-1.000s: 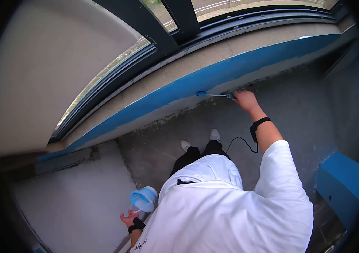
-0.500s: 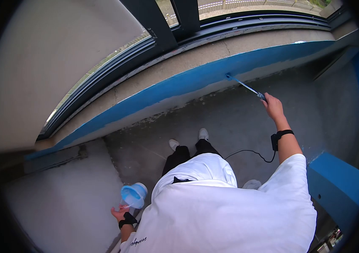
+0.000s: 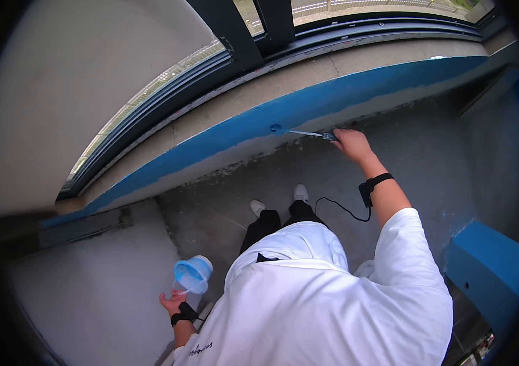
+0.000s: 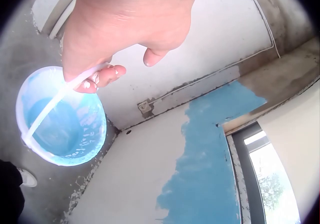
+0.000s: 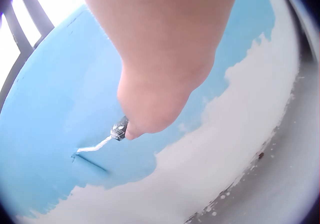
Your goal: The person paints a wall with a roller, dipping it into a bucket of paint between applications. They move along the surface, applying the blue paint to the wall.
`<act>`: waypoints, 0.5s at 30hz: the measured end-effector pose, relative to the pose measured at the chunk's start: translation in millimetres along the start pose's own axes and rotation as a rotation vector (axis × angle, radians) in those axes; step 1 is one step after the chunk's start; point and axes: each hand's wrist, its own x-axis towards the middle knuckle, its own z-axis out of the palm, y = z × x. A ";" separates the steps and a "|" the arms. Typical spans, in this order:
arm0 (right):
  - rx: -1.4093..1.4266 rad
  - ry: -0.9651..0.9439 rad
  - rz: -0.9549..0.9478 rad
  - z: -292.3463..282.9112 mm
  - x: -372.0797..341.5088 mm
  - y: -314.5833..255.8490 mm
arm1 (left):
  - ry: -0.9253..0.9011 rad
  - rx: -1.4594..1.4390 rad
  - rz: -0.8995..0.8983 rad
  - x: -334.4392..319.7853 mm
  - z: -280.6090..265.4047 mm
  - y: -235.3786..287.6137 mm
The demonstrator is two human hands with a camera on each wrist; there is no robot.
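Note:
My right hand (image 3: 352, 144) grips the dark, paint-spattered handle of a paint roller (image 5: 102, 144). The roller's thin bent frame reaches left to the low wall, where its small blue head (image 3: 276, 129) lies against the painted part. In the right wrist view the head almost blends into the wet-looking blue. Low on the left, my left hand (image 3: 174, 301) has its fingers hooked round the white handle of a small plastic bucket (image 4: 22, 101). Light blue paint coats the bucket's inside and lies in its bottom. White smears mark the fingertips of that hand.
Blue paint (image 3: 235, 133) covers the wall's upper band; below it runs a ragged white strip (image 3: 211, 160) down to the grey floor (image 3: 229, 183). A window frame (image 3: 247, 46) stands above the ledge. At right is a blue block (image 3: 491, 253). A black cable (image 3: 342, 210) hangs from the right wrist.
The roller first went right and up along the wall, then came back left with my right hand to near where it was. My left hand still holds the bucket; the head view has shifted slightly.

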 end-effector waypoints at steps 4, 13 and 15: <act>-0.078 0.048 0.154 -30.4 -45.9 64.8 | -0.015 0.048 0.026 10.0 -4.4 -3.0; -0.162 0.003 0.389 -44.1 -73.5 89.2 | 0.045 0.017 -0.008 12.3 -11.3 -2.4; -0.139 -0.023 0.346 -21.9 -60.3 71.3 | 0.047 -0.013 -0.021 11.0 -20.4 0.0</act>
